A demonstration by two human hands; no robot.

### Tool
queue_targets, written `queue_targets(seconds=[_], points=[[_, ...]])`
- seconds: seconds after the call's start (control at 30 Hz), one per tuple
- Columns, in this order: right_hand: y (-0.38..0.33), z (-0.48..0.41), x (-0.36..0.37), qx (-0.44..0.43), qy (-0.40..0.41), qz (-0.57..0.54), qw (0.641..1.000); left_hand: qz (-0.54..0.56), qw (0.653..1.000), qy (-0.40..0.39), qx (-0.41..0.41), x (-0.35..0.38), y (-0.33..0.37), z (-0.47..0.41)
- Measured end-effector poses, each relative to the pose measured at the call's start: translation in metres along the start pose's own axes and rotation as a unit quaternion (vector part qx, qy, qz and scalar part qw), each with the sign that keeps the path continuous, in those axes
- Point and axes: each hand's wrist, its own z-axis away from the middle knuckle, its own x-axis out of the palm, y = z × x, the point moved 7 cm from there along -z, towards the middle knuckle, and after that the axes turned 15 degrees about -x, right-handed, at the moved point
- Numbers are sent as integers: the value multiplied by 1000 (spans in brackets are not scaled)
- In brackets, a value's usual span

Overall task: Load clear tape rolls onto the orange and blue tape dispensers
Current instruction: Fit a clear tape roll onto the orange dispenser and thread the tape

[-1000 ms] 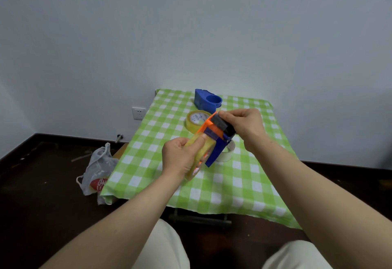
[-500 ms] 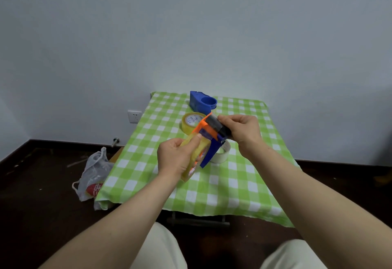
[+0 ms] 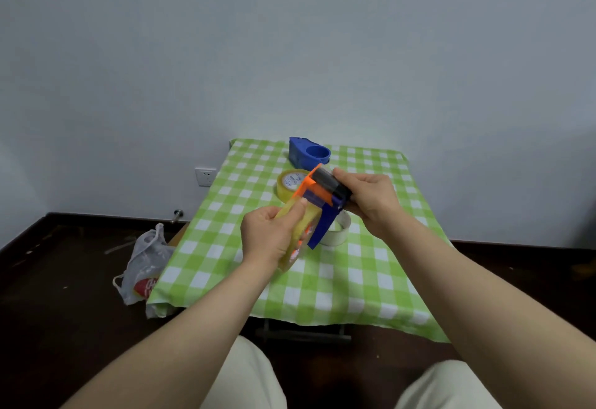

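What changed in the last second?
Nothing clear. The left hand still grips the clear yellowish tape roll at the orange and blue handheld tape dispenser; the right hand still grips its black front end. Only the view shifts slightly. The spare yellowish tape roll, white tape ring and blue plastic dispenser stay on the green checked tablecloth.

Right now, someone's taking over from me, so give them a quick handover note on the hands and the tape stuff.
Left hand grips the clear tape roll in the orange-and-blue dispenser; right hand holds its black end. Loading looks under way, not clearly finished. Blue dispenser stands bare at the far end of the table, a second roll lying before it: still to load.
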Motion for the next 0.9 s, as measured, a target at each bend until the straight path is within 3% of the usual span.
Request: queue_targets(seconds=[0.13, 0.27, 0.6, 0.9], points=[[2, -3, -7, -22, 25, 67, 997, -9, 1000, 6, 3, -2, -2, 0], [3, 2, -2, 0, -18, 43, 999, -8, 1000, 13, 6, -5, -1, 1], [-8, -6, -2, -25, -13, 95, 995, -48, 999, 4, 6, 0, -7, 1], [-3, 2, -3, 1, -13, 10, 1000, -35, 999, 12, 6, 1, -4, 3]])
